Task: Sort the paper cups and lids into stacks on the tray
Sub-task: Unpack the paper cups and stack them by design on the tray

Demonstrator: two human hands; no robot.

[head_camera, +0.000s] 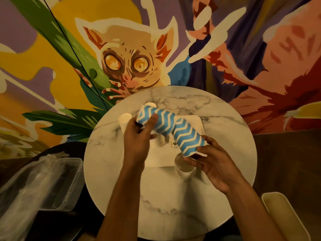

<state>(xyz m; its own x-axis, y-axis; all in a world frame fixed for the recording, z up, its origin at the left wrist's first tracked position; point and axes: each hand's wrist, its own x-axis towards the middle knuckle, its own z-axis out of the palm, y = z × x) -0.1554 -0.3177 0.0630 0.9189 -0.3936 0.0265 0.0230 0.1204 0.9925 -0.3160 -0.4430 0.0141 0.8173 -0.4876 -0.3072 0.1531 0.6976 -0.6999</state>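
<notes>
cup stack: blue-and-white chevron paper cups [171,129], nested into one long tube, slightly bent at mid-length; cream rim seen at near end.
stack position: held in the air over the tray [196,120], lying diagonally from far left to near right.
left hand [139,138]: fingers wrapped round the far-left end.
right hand [213,162]: near-right end pinched by fingertips.
tray: cream, rounded corners, set on round marble counter [173,206].
other cups: plain white cup [185,169] upright just beneath right hand; white cups [125,119] at tray's left edge.
</notes>
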